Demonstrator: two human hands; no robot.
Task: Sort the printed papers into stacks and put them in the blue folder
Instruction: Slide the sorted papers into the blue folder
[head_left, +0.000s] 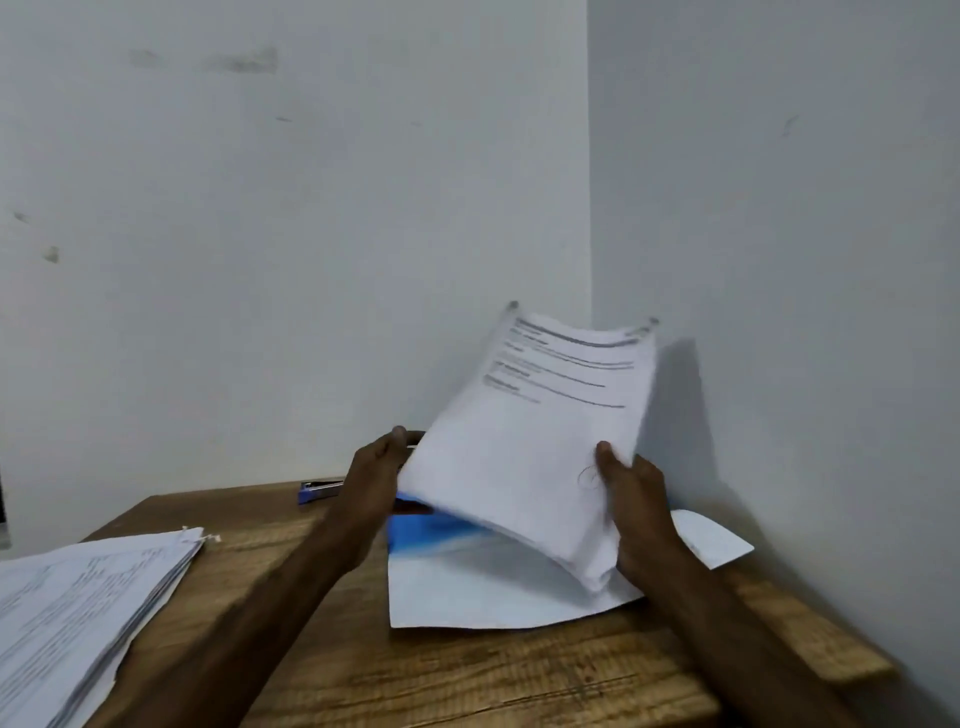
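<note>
1. The sheaf of printed papers (524, 457) is in the air. Its printed top edge is raised toward the wall corner and its lower edge dips over the blue folder (436, 530), which lies flat on the wooden table (467, 675).
2. The left hand (371, 483) has its grip clamped on the sheaf's left edge, with the thumb showing above the paper. The right hand (636, 499) has its grip clamped on the lower right edge, thumb on the top sheet and fingers hidden beneath. Holding opposite edges likely keeps the loose sheets from fanning or sliding apart.
3. The tilt suggests the lower edge is meant to lead into the folder (I cannot tell whether its cover is open, since glare washes out most of it).
4. A second stack (78, 608) of printed pages rests at the table's left edge, well apart, probably already sorted or waiting its turn.
5. A blue stapler (318, 491) sits by the back wall. A loose white sheet (711, 540) lies just beside the right hand, partly behind it.
</note>
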